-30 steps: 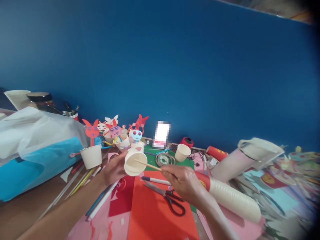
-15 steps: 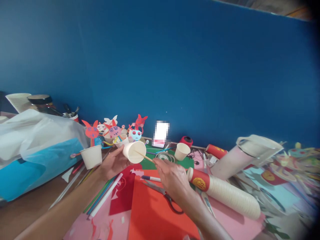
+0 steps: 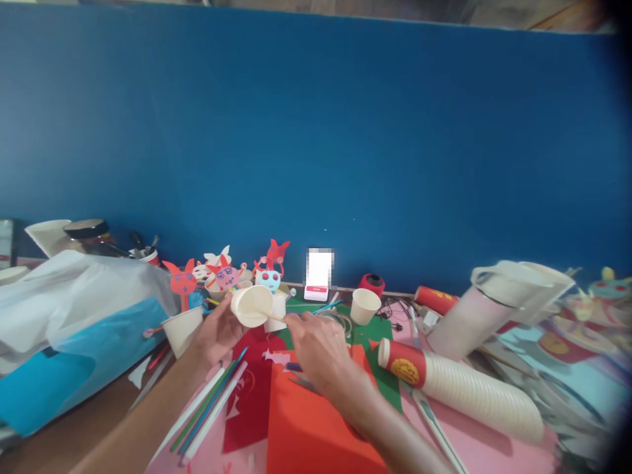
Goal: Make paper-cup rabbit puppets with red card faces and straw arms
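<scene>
Standing here watching: the left hand [image 3: 222, 336] has its grip wrapped round the side of a white paper cup [image 3: 251, 307], tipped so the mouth faces the person and a bit to the right. The right hand [image 3: 318, 342] has thumb and fingers pinched together on a thin stick [image 3: 275, 318], and its far end is inside that mouth (can't tell from here if it's touching the inside).

All of that is up over the middle of the tabletop [image 3: 93, 424], a bit short of the back edge along the blue panel [image 3: 316, 145].

Elbow room is pretty uneven. Behind the cup it's tight, with a light-blue paper face [image 3: 268, 281] just past the rim, and a red-eared figure [image 3: 184, 282] to the left, toward the blue bag [image 3: 118, 342]. Best working space is toward the front edge, over the flat orange sheet [image 3: 311, 438], though the scissors [image 3: 305, 383] lie half hidden under the right hand. On the right edge side, a long stack of cups [image 3: 481, 392] lies on its side, near the right forearm but apart from it.
</scene>
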Demonstrator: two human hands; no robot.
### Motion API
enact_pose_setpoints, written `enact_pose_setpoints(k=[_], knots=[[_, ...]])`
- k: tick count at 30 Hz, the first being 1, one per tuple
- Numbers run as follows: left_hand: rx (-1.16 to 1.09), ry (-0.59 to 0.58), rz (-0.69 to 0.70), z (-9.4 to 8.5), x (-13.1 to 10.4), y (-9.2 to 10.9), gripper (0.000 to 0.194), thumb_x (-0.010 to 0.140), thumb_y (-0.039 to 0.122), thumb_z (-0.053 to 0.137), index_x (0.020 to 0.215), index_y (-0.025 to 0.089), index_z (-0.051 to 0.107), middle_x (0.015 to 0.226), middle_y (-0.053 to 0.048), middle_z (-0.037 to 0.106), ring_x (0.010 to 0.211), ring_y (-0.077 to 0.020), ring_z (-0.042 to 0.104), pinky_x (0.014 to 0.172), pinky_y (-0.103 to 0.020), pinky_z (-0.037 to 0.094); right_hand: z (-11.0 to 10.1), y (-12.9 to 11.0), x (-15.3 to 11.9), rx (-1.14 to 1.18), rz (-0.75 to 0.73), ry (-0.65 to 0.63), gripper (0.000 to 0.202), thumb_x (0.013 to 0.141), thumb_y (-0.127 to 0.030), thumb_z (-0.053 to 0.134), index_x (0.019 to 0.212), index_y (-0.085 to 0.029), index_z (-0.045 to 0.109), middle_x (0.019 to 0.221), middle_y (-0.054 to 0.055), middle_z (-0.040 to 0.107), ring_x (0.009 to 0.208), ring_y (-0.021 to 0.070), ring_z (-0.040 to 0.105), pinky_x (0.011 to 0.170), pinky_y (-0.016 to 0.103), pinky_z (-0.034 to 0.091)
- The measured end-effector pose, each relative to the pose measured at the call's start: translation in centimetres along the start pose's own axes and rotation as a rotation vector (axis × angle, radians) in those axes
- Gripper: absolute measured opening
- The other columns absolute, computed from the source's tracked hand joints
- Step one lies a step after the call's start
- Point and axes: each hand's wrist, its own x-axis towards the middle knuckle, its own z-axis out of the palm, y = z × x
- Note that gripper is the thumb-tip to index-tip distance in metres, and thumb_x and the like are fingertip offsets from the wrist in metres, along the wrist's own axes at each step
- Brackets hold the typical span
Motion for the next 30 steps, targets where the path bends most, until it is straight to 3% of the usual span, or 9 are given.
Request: enact_pose_setpoints(k=[10,23,30], knots=[[0.0,0.054,0.025,0.4,0.0,0.0,0.028,0.089,0.02,0.04,0.11,0.016,0.057,0.082,-0.004,0.071,0.07,-0.0144,0.067,0.06,-0.021,0.056,2.1,-0.7,0.9,0.004,0.097,0.059,0.023,0.081,-0.005,0.041,0.1,-0.016,0.05,0.08,0.009,0.063,0.076,0.0194,0.062,0.058,0.026,0.045],[0.072,0.03,0.008,0.7,0.0,-0.2,0.031,0.091,0.022,0.035,0.113,0.016,0.056,0.091,-0.005,0.07,0.08,-0.0154,0.066,0.067,-0.025,0.056,2.6,-0.7,1.2,0.024,0.062,0.15,0.016,0.08,-0.007,0.043,0.091,-0.016,0.05,0.078,0.007,0.064,0.07,0.0207,0.062,0.051,0.026,0.047],[0.077,0.062,-0.01,0.4,0.1,-0.4,0.029,0.091,0.021,0.035,0.107,0.015,0.058,0.09,-0.004,0.07,0.08,-0.0142,0.066,0.069,-0.024,0.056,2.4,-0.7,1.1,0.018,0.057,0.113,0.018,0.081,-0.006,0.042,0.093,-0.016,0.05,0.081,0.008,0.064,0.071,0.0199,0.062,0.053,0.026,0.047]])
